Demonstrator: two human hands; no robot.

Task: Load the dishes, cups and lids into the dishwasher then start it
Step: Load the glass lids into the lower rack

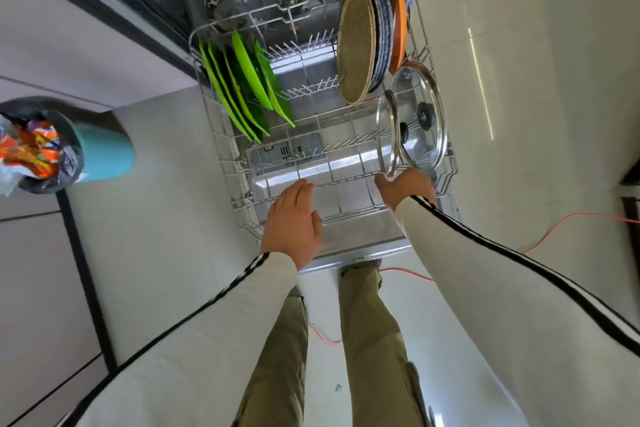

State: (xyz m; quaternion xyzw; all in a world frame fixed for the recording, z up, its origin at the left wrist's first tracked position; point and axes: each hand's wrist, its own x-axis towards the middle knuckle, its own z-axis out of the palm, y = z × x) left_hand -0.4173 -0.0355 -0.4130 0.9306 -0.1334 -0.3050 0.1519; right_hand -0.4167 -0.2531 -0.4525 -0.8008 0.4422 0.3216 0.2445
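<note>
The dishwasher's lower wire rack (225,149) is pulled out over the open door (349,236). Several green plates (242,87) stand on edge at its left. A tan round plate (356,45), dark plates (382,24) and an orange plate (396,10) stand at the back right. Two glass lids with steel rims stand at the right: the larger (420,114) behind, the smaller (388,135) in front. My right hand (405,189) grips the smaller lid's lower rim. My left hand (294,222) hovers flat and relaxed over the rack's front edge, holding nothing.
A teal bin (104,152) lined with a black bag and full of wrappers stands on the floor at left. A red cable (571,222) runs across the pale tiles at right and between my legs. Grey cabinet fronts (69,45) flank the dishwasher's left.
</note>
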